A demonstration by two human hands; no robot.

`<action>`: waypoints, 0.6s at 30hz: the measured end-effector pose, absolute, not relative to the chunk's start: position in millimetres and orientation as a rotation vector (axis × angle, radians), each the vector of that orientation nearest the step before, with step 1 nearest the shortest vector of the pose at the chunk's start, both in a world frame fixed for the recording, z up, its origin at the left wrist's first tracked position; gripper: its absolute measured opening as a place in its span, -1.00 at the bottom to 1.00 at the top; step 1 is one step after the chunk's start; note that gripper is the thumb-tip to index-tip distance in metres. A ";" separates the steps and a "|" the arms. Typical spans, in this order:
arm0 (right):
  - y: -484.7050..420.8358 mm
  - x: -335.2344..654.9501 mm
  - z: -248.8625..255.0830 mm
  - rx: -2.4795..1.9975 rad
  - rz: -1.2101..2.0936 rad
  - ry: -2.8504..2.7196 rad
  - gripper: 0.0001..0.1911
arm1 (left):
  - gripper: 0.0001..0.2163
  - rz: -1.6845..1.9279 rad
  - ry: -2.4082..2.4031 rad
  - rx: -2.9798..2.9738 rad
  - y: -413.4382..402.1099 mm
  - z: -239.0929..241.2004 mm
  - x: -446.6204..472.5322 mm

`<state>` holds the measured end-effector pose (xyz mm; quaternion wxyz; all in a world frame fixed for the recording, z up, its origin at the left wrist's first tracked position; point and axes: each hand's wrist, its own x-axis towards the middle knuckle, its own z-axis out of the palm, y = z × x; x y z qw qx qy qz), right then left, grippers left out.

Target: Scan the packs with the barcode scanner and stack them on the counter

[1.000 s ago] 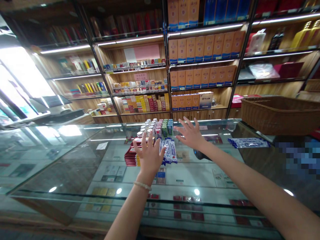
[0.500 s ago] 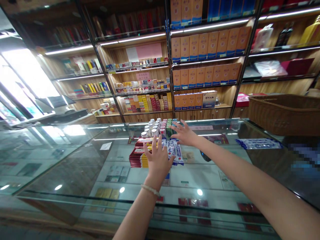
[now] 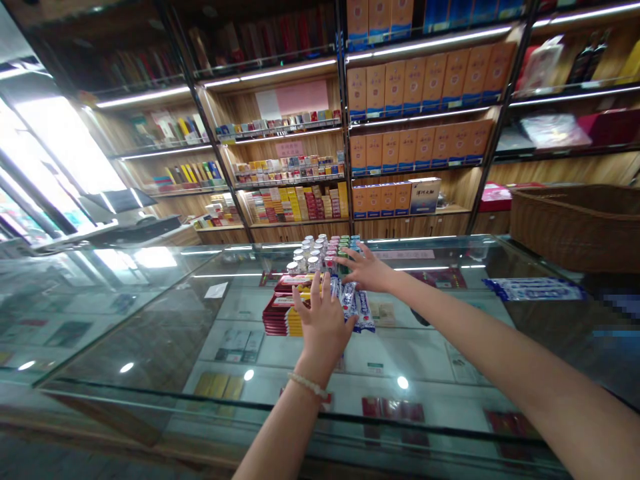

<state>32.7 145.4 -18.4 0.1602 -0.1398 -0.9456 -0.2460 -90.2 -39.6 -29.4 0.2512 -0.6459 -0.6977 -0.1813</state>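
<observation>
My left hand [image 3: 325,323], with a beaded bracelet on its wrist, is spread over the near side of the goods on the glass counter [image 3: 400,347]. Just left of its fingers is a stack of red and yellow packets [image 3: 281,313]. Blue-and-white wrapped packs [image 3: 364,315] lie between the two hands, partly covered by them. My right hand [image 3: 367,270] reaches in from the right, fingers apart, above the far end of these packs. Beyond the hands stand rows of white-topped bottles [image 3: 303,257] and small pink, green and blue containers [image 3: 332,248]. Whether either hand touches anything, I cannot tell.
More blue-and-white packs [image 3: 535,289] lie on the counter's right, before a brown wicker basket [image 3: 575,223]. A white slip of paper [image 3: 216,291] lies to the left. A dark rounded object [image 3: 419,317] is partly behind my right forearm. Shelves of orange boxes [image 3: 415,150] line the wall.
The view has shifted slightly. My left hand is a little farther right, nearer the blue-and-white packs, and my right hand is slightly lower over them. Both fingers' spread stays much the same.
</observation>
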 end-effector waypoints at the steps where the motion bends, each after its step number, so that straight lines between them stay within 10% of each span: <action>1: 145.9 31.9 -18.4 -0.392 -0.714 -2.702 -0.69 | -0.68 -0.487 -1.896 -1.755 -39.5 -29.7 -90.2; 18: 152.3 48.1 -13.3 -0.267 -0.868 -2.640 -0.82 | -0.88 -0.536 -1.878 -1.727 -34.3 -30.5 -91.5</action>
